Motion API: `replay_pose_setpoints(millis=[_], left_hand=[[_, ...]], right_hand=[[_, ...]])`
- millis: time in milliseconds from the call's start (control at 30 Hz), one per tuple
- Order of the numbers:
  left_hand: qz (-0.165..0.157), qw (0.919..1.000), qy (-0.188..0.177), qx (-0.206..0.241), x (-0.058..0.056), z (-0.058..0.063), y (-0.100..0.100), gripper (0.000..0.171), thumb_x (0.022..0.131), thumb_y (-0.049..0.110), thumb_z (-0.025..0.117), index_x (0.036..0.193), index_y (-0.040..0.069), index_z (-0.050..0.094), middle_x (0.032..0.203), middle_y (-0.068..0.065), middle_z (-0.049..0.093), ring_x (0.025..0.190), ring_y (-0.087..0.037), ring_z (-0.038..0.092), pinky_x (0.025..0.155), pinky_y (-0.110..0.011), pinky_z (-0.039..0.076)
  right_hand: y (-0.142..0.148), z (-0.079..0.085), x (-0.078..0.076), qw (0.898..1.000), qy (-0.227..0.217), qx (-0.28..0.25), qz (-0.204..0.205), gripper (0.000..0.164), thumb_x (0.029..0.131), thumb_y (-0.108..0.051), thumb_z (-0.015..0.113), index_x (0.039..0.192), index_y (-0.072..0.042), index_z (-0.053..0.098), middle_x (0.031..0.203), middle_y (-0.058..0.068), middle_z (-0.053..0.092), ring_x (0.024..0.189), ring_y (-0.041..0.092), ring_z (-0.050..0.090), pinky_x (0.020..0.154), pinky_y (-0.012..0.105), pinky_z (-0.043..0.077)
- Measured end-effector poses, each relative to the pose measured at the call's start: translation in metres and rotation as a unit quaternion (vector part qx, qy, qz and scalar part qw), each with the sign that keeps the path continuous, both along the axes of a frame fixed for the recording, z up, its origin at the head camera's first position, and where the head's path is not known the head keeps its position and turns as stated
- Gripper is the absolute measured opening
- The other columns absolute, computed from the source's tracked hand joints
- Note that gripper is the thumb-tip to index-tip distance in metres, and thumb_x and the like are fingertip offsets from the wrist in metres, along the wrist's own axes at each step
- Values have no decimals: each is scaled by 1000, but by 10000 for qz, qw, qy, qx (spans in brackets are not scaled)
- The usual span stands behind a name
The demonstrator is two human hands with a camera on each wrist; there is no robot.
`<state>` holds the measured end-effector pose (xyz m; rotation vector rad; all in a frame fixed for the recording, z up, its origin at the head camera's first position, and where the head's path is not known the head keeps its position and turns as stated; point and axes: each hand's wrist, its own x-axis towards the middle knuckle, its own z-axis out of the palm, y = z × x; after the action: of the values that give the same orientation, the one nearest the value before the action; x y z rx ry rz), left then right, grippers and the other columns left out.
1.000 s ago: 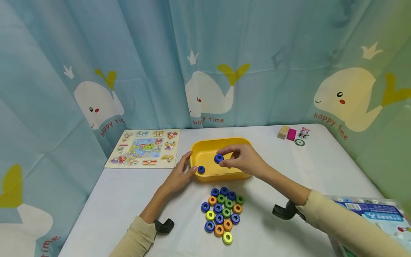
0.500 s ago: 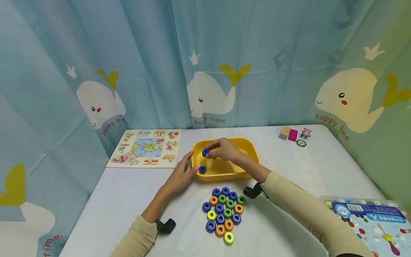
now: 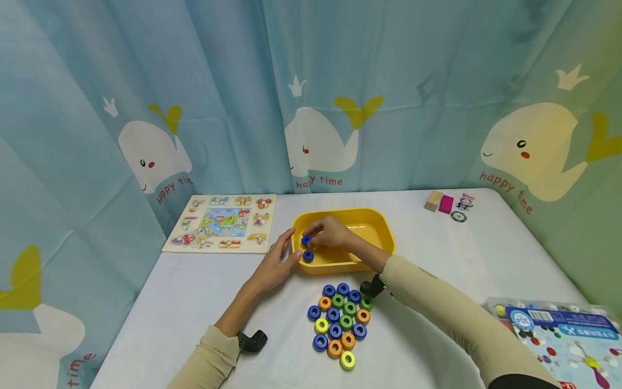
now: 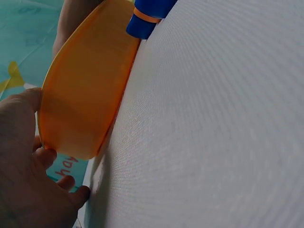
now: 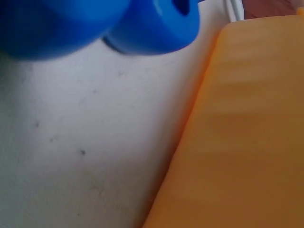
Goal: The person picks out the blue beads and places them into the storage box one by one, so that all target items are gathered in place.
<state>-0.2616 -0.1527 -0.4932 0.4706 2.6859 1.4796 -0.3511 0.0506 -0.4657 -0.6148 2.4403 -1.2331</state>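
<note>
Plastic, we guessed, light and hard — our right hand (image 3: 329, 233) pinched the blue ring (image 3: 306, 241) at the left end inside the yellow tray (image 3: 374, 229); its sides seemed best to hold — our left hand (image 3: 272, 268) gripped the tray's corner

Place: play corner, curtained; home, nursery or studio cannot be determined, the room beyond being hidden.
Curtain (image 3: 233, 81): blue to green; encloses far, left and right sides; printed with cartoon whales (image 3: 323, 143) and "happy time" lettering (image 3: 326, 181).
Table (image 3: 184, 286): white surface, woven texture, rounded far right corner.
Puzzle (image 3: 225, 223): far left, illustrated board.
Tray (image 3: 340, 267): yellow, centre.
Rings (image 3: 342, 326): multicoloured, mostly loose on the near side of the tray.
Blocks (image 3: 446, 204): far right, beside a figurine (image 3: 465, 201).
Box (image 3: 563, 346): near right, brightly printed, barcode on label.
</note>
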Motion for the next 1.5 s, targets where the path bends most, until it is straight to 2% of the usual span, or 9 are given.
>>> replay_pose_setpoints(millis=[267, 367, 533, 700, 867, 1033, 1167, 1300, 1500], left_hand=[[-68, 9999, 87, 81, -2, 1, -1, 63, 93, 38, 54, 148, 28, 23, 150, 8, 23, 135, -15, 24, 109, -42, 20], [-89, 9997, 206, 39, -2, 0, -1, 65, 93, 42, 53, 148, 26, 23, 150, 7, 24, 135, -15, 23, 109, -42, 20], [-73, 9995, 295, -4, -1, -2, -1, 69, 90, 52, 52, 148, 27, 23, 149, 5, 26, 135, -15, 23, 109, -43, 20], [43, 9998, 191, -92, 0, 0, 0, 68, 90, 52, 51, 148, 29, 23, 149, 7, 26, 135, -15, 24, 108, -42, 21], [73, 9997, 209, -136, 0, -1, -1, 66, 91, 50, 51, 147, 31, 23, 149, 9, 25, 135, -15, 24, 108, -41, 21], [55, 9996, 230, -142, 1, -2, -1, 65, 91, 51, 51, 147, 33, 23, 150, 9, 24, 135, -16, 23, 109, -43, 20], [70, 9996, 219, -163, 1, -2, -1, 67, 90, 55, 50, 147, 33, 23, 150, 9, 25, 136, -17, 22, 108, -45, 20], [31, 9997, 216, -123, 1, -2, -1, 68, 89, 56, 50, 147, 32, 23, 149, 8, 25, 136, -16, 23, 108, -44, 20], [-7, 9996, 271, -86, 1, -2, -1, 67, 90, 53, 51, 147, 31, 24, 149, 8, 25, 135, -15, 23, 109, -41, 21]], right_hand=[[-1, 0, -2, 9996, 2, 216, 176, 23, 79, -7, 74, 102, -8, 72, 95, 0, 69, 83, 15, 61, 75, 24, 52], [1, 3, -1, 9997, -2, 153, 182, 25, 79, -8, 74, 104, -7, 71, 98, 1, 69, 85, 14, 61, 74, 25, 52], [14, 19, 5, 10000, -55, 20, -78, 30, 78, -16, 76, 106, -9, 70, 102, 0, 67, 87, 16, 61, 74, 27, 52], [39, 52, 36, 9995, 30, -315, -60, 32, 78, -25, 76, 107, -13, 69, 107, 4, 66, 87, 20, 61, 76, 32, 53], [72, 67, 86, 9968, 383, -423, 554, 25, 77, -31, 77, 100, -22, 71, 97, -3, 67, 74, 19, 58, 66, 29, 52], [99, 55, 125, 9881, 242, -369, 1473, 25, 78, -28, 76, 102, -26, 70, 76, 0, 64, 58, 13, 51, 51, 23, 45], [110, 38, 144, 9799, 80, -285, 1975, 28, 78, -24, 76, 105, -22, 70, 77, 4, 64, 56, 7, 49, 48, 20, 43], [114, 20, 153, 9736, -11, -230, 2272, 31, 77, -23, 77, 107, -21, 70, 90, 1, 67, 57, 5, 52, 48, 21, 46], [117, 2, 155, 9700, 206, -118, 2419, 31, 75, -23, 78, 105, -26, 70, 92, -8, 67, 60, 4, 54, 50, 22, 48]])
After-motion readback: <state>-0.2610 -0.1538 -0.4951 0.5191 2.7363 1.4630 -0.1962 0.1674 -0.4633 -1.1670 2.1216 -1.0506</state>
